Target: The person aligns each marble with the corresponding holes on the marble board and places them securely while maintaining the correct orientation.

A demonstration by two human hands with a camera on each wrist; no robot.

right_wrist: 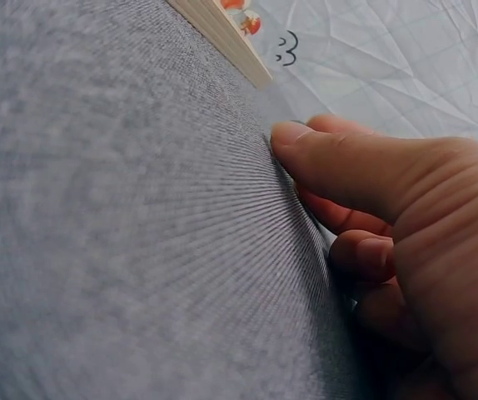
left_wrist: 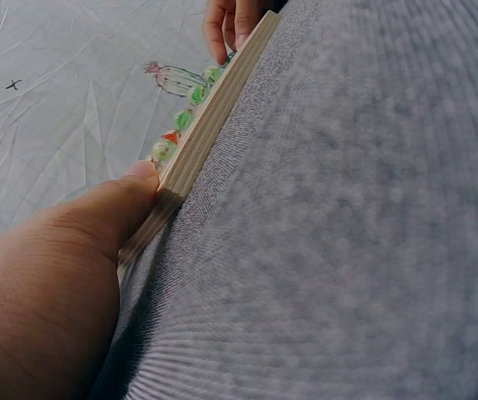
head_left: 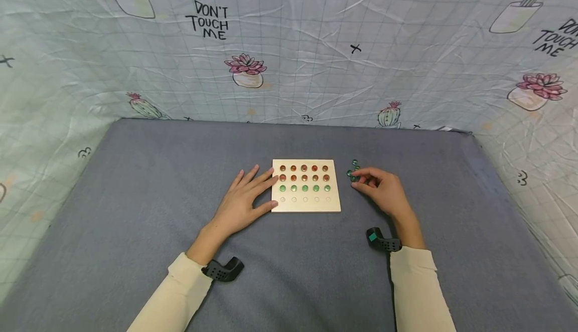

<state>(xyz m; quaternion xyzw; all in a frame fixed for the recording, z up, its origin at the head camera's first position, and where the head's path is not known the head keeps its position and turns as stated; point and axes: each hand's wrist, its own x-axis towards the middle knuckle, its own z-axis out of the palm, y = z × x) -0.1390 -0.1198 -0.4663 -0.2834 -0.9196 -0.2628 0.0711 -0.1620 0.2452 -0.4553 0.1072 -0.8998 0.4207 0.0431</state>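
Observation:
A pale wooden board (head_left: pixel 336 205) lies on the grey cloth in front of me. Its two far rows hold orange-red marbles (head_left: pixel 304 178), and a row of green marbles (head_left: pixel 304 188) sits below them. Bare round hollows show in the row nearest me. My left hand (head_left: pixel 244 202) is spread flat, with fingertips and thumb touching the board's left edge. To the right of the board, my right hand (head_left: pixel 383 187) has thumb and forefinger on either side of a dark green marble (head_left: pixel 354 178). Its fingers hide that marble in the right wrist view.
Several loose dark green marbles (head_left: pixel 354 162) lie in a small group by the right fingertips. Grey cloth (head_left: pixel 289 262) covers the table. A patterned fabric backdrop (head_left: pixel 298 81) rises behind and at both sides. Each wrist wears a black camera band (head_left: pixel 224 270).

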